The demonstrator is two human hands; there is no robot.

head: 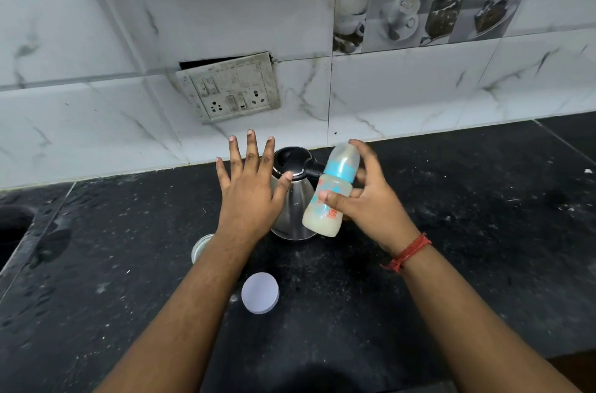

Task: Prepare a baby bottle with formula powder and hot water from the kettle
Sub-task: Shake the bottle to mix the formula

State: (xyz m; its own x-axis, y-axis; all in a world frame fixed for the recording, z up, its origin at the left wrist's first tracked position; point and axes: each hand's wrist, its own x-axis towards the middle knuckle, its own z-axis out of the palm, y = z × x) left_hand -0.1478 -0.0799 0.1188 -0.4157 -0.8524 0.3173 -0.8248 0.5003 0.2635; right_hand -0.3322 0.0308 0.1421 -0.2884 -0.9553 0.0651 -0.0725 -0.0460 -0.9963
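Note:
My right hand (367, 202) grips a baby bottle (332, 192) in the air, tilted, with a blue collar, a clear cap and pale milky liquid inside. My left hand (251, 186) hovers flat with its fingers spread, holding nothing, just left of the bottle. Behind both hands stands a steel kettle (295, 196) with a black lid, partly hidden by them. A round container (201, 246) peeks out from under my left forearm, and its white lid (260, 292) lies flat on the black counter nearer to me.
The black stone counter (467, 231) runs to a white marble-tiled wall with a grimy socket panel (230, 89). A sink opening (13, 228) lies at the far left edge. White specks are scattered over the counter.

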